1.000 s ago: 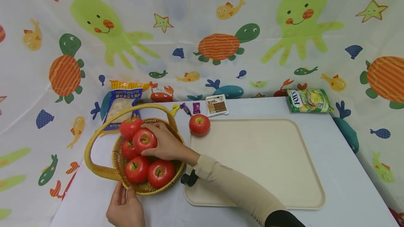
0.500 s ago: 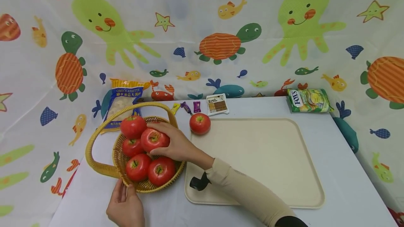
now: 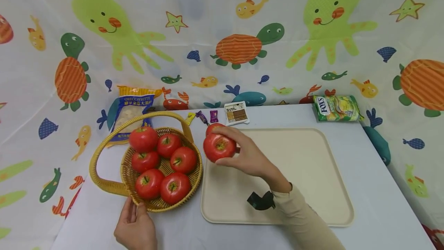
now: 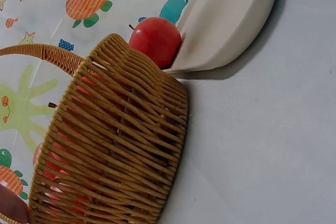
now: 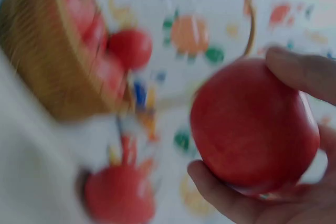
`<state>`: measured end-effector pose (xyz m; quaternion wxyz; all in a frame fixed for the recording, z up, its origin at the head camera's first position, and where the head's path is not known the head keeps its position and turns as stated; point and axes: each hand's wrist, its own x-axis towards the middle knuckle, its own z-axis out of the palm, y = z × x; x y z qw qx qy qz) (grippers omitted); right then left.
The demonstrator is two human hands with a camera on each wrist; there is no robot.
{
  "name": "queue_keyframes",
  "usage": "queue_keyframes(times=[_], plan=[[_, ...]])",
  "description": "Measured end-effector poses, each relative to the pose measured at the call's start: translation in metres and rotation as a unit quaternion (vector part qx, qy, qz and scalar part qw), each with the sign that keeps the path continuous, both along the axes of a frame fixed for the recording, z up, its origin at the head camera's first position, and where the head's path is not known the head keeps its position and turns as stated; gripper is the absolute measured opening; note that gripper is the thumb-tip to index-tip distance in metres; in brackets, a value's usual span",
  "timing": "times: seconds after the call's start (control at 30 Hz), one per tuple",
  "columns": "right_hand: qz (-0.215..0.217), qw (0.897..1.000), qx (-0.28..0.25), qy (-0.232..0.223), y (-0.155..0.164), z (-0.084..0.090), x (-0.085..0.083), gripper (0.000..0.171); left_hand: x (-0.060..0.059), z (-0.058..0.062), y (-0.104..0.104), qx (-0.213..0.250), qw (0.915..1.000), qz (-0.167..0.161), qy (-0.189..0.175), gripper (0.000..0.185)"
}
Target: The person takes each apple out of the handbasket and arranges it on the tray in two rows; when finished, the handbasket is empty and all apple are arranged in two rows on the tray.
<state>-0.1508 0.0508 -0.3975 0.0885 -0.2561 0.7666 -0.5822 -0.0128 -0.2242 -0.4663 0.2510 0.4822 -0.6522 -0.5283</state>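
My right hand [image 3: 248, 153] grips a red apple [image 3: 219, 147] above the left part of the beige tray [image 3: 277, 176]. In the right wrist view, thumb and fingers wrap round that apple [image 5: 254, 124]. Behind it, a second apple [image 3: 214, 127] sits at the tray's far left corner, partly covered in the head view. Several red apples lie in the wicker basket [image 3: 126, 169], which has a tall arched handle. My left hand [image 3: 136, 225] pinches the basket's near rim between thumb and fingers; only a fingertip [image 4: 11, 205] shows in the left wrist view.
Behind the basket leans a blue and yellow pasta bag [image 3: 130, 113]. Small wrapped candies [image 3: 214, 116] and a white and brown packet [image 3: 236, 113] lie along the table's back edge. A green Fox's bag [image 3: 337, 108] stands at the back right. A patterned curtain [image 3: 194, 7] hangs behind.
My right hand has lifted an apple out of the basket and carried it right, over the tray. Two apples it had covered now show in the basket. My left hand stays at the rim.
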Motion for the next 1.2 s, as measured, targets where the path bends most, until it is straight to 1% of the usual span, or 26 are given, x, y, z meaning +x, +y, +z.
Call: queue_keyframes(times=[0.07, 0.17, 0.23, 0.3, 0.43, 0.6, 0.87, 1.1, 1.2], plan=[[-0.053, 0.998, 0.021, -0.007, 0.014, -0.01, -0.011, 0.073, 0.0, 0.001, 0.0, 0.001, 1.0, 0.0, 0.002, 0.049], [-0.129, 0.99, 0.049, -0.023, 0.031, -0.03, -0.029, 0.075, 0.001, 0.001, 0.0, 0.004, 1.0, -0.001, 0.001, 0.049], [-0.158, 0.985, 0.06, -0.037, 0.039, -0.044, -0.039, 0.077, 0.002, 0.001, -0.001, 0.007, 1.0, -0.001, 0.001, 0.049], [-0.174, 0.981, 0.071, -0.047, 0.044, -0.057, -0.048, 0.078, 0.002, 0.001, -0.001, 0.009, 1.0, 0.001, 0.0, 0.049], [-0.179, 0.979, 0.087, -0.044, 0.046, -0.077, -0.057, 0.078, 0.002, -0.001, -0.002, 0.004, 1.0, 0.004, -0.001, 0.048], [-0.182, 0.978, 0.097, -0.043, 0.044, -0.089, -0.062, 0.077, 0.002, -0.003, -0.001, 0.004, 1.0, 0.0, -0.003, 0.047], [-0.196, 0.972, 0.106, -0.078, 0.043, -0.093, -0.067, 0.077, 0.002, -0.005, -0.002, 0.008, 1.0, 0.002, 0.003, 0.047], [-0.189, 0.974, 0.103, -0.074, 0.042, -0.096, -0.071, 0.079, 0.003, -0.002, -0.001, 0.004, 0.9999, 0.006, -0.008, 0.048], [-0.195, 0.973, 0.103, -0.074, 0.042, -0.096, -0.07, 0.081, 0.001, -0.003, -0.001, 0.004, 1.0, 0.003, -0.004, 0.048]])
